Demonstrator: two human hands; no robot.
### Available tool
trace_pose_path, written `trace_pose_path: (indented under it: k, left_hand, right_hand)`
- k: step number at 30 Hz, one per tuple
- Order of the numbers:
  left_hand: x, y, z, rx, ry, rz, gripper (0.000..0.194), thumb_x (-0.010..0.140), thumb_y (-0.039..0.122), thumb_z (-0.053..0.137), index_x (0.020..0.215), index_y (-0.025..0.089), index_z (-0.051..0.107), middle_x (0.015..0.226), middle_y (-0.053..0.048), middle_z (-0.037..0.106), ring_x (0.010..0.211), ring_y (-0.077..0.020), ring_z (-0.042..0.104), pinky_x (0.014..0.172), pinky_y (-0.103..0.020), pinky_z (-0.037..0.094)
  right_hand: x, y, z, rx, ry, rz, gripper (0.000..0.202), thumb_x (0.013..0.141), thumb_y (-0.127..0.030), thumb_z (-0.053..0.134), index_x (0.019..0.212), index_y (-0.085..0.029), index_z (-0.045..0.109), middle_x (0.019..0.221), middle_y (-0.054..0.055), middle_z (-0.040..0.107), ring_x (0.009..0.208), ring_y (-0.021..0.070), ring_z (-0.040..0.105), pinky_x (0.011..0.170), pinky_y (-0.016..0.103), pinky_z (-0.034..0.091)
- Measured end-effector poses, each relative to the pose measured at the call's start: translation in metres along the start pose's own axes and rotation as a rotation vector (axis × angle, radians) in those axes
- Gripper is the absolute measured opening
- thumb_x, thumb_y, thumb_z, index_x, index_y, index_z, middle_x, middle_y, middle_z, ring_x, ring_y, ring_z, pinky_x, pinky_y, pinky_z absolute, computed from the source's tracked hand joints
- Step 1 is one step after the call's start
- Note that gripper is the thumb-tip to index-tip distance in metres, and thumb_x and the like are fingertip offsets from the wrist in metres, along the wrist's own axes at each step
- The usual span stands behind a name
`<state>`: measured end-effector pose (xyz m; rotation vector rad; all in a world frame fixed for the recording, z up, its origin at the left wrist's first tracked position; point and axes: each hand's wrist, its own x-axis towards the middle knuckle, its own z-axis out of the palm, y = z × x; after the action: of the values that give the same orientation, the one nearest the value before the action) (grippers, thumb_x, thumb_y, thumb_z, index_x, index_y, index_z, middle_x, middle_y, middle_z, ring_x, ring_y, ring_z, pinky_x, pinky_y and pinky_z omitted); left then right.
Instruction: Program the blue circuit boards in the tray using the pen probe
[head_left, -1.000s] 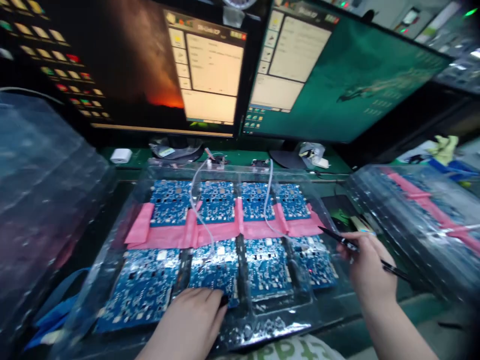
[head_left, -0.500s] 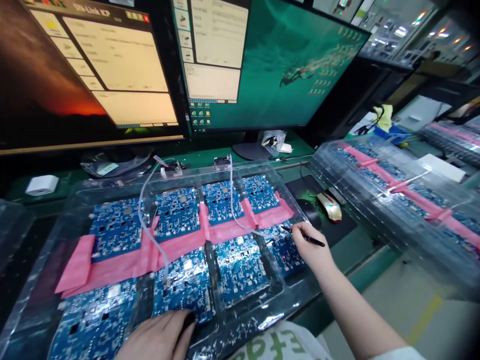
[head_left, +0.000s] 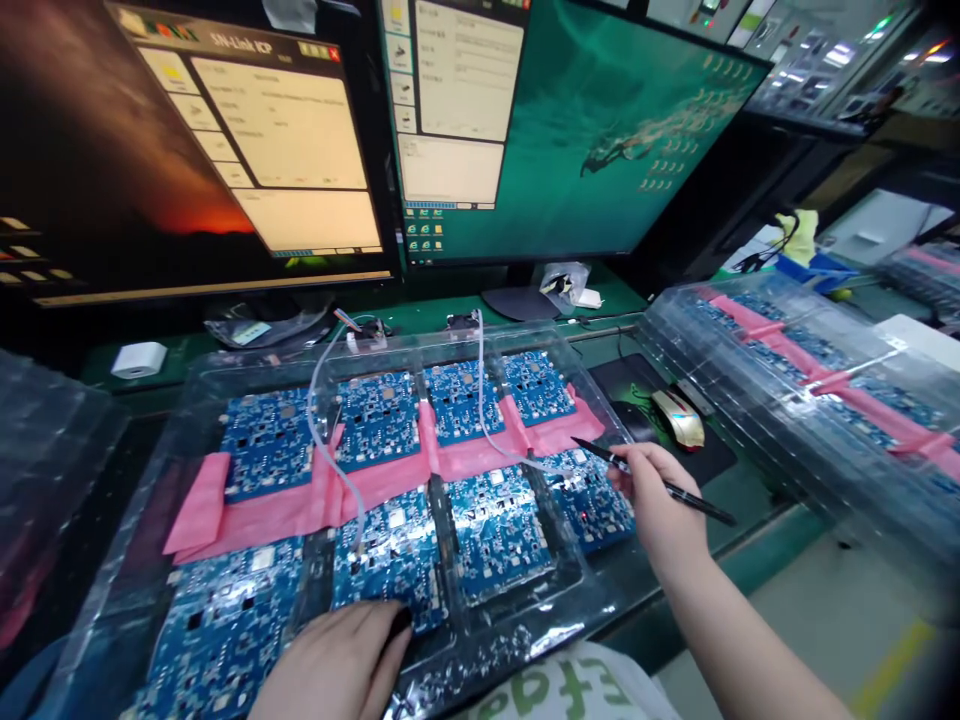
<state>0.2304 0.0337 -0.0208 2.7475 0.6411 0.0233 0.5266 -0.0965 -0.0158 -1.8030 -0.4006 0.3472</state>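
Observation:
My right hand [head_left: 664, 500] grips a slim black pen [head_left: 701, 505]. Its narrow tip points up and left, over the pink strip's right end. Below the tip lies a blue circuit board [head_left: 589, 510] with a small red light lit. A pale cable [head_left: 491, 440] runs down to this board. My left hand [head_left: 341, 655] lies palm down over the front edge of another blue circuit board [head_left: 390, 550], its fingertips partly hidden. Something black shows at one fingertip. A second pale cable [head_left: 319, 430] reaches that board. Both boards lie in a clear plastic tray [head_left: 517, 625].
Two monitors [head_left: 600, 130] stand behind the tray. Pink strips [head_left: 480, 455] cross between the board rows. To the right are a gold mouse [head_left: 679, 420] on a dark pad and another clear tray [head_left: 739, 400] of boards. A white box [head_left: 139, 360] sits at back left.
My right hand has drawn back from the right-hand board, and the pen tip is raised off it. My left hand stays on its board. The whole view has shifted slightly.

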Motion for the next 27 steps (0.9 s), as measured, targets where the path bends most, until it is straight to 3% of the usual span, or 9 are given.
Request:
trace_pose_path:
  k: [2,4,7,10,15,21,27]
  left_hand:
    - [-0.001,0.002,-0.003,-0.047,0.058,0.006,0.027,0.085,0.034,0.037,0.096,0.022,0.059,0.084,-0.001,0.066,0.072,-0.0183,0.063,0.063,-0.032,0.053]
    - [-0.004,0.003,-0.005,-0.107,0.127,-0.005,0.027,0.086,0.033,0.037,0.102,0.023,0.056,0.082,-0.001,0.065,0.071,-0.0162,0.062,0.062,-0.029,0.052]
    - [-0.010,0.004,-0.006,-0.171,0.226,-0.114,0.025,0.086,0.030,0.037,0.101,0.020,0.053,0.085,-0.003,0.064,0.076,-0.0158,0.061,0.066,-0.027,0.050]
    - [-0.016,0.006,-0.005,-0.215,0.266,-0.223,0.021,0.085,0.028,0.037,0.096,0.018,0.052,0.088,-0.005,0.063,0.080,-0.0174,0.060,0.069,-0.030,0.049]
    - [-0.019,0.010,-0.009,-0.310,0.271,-0.224,0.017,0.084,0.023,0.038,0.096,0.019,0.049,0.087,-0.004,0.061,0.080,-0.0175,0.057,0.069,-0.032,0.046]
    - [-0.016,0.013,-0.014,-0.305,0.148,-0.119,0.018,0.081,0.023,0.042,0.095,0.020,0.054,0.077,-0.003,0.059,0.070,-0.0186,0.055,0.061,-0.033,0.045]
    - [-0.017,0.014,-0.015,-0.318,0.047,-0.025,0.023,0.076,0.021,0.046,0.097,0.019,0.054,0.082,-0.004,0.064,0.072,-0.0185,0.058,0.065,-0.030,0.045]
  right_hand:
    - [-0.017,-0.010,0.009,0.138,-0.117,0.038,0.023,0.075,-0.039,0.054,0.077,-0.016,0.059,0.057,0.001,0.055,0.052,0.0123,0.050,0.048,0.020,0.038]
    - [-0.037,-0.021,0.022,0.268,-0.314,0.115,0.025,0.075,-0.040,0.055,0.074,-0.016,0.058,0.053,0.000,0.052,0.049,0.0111,0.048,0.045,0.019,0.036]
    - [-0.064,-0.034,0.043,0.363,-0.672,0.260,0.024,0.077,-0.039,0.053,0.072,-0.015,0.057,0.051,-0.001,0.052,0.047,0.0103,0.047,0.044,0.019,0.033]
    - [-0.080,-0.039,0.062,0.369,-0.877,0.324,0.023,0.079,-0.037,0.051,0.073,-0.015,0.056,0.052,-0.001,0.052,0.047,0.0102,0.047,0.045,0.019,0.032]
    - [-0.088,-0.036,0.080,0.327,-0.923,0.329,0.027,0.080,-0.041,0.049,0.075,-0.014,0.054,0.051,-0.001,0.051,0.046,0.0098,0.046,0.044,0.019,0.030]
    - [-0.096,-0.033,0.087,0.215,-1.076,0.333,0.029,0.081,-0.043,0.048,0.076,-0.015,0.053,0.055,-0.002,0.052,0.051,0.0095,0.048,0.050,0.018,0.036]
    - [-0.107,-0.031,0.102,0.186,-1.226,0.308,0.043,0.081,-0.051,0.038,0.106,-0.019,0.053,0.064,0.000,0.056,0.052,0.0117,0.049,0.049,0.021,0.036]
